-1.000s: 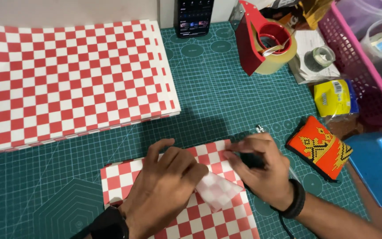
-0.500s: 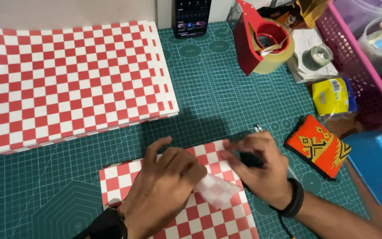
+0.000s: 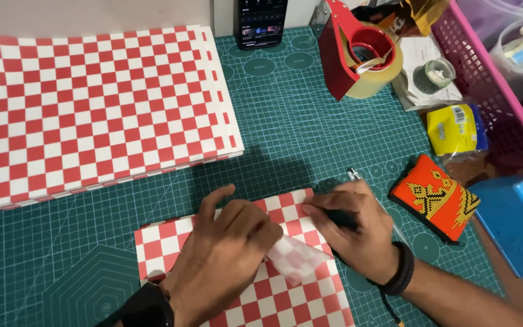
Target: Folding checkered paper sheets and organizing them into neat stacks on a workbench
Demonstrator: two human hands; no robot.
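Note:
A red-and-white checked paper sheet [image 3: 177, 239] lies on the green cutting mat [image 3: 310, 133] at the near edge. My left hand [image 3: 225, 254] presses flat on it, fingers over a small folded, pale translucent piece [image 3: 298, 261]. My right hand [image 3: 355, 230] rests at the sheet's right edge, closed around a dark pen-like tool [image 3: 340, 218] whose metal tip pokes out behind the fingers. A black watch sits on my left wrist and a black band on my right.
A thick stack of checked sheets [image 3: 92, 109] fills the far left. A phone [image 3: 261, 23] stands at the back. A red tape dispenser [image 3: 358, 54], a pink basket [image 3: 491, 91], a yellow packet [image 3: 455, 128], an orange beaded pouch [image 3: 434, 197] and a blue dispenser [image 3: 519, 224] crowd the right.
Both hands keep their places on the sheet. The view has shifted slightly.

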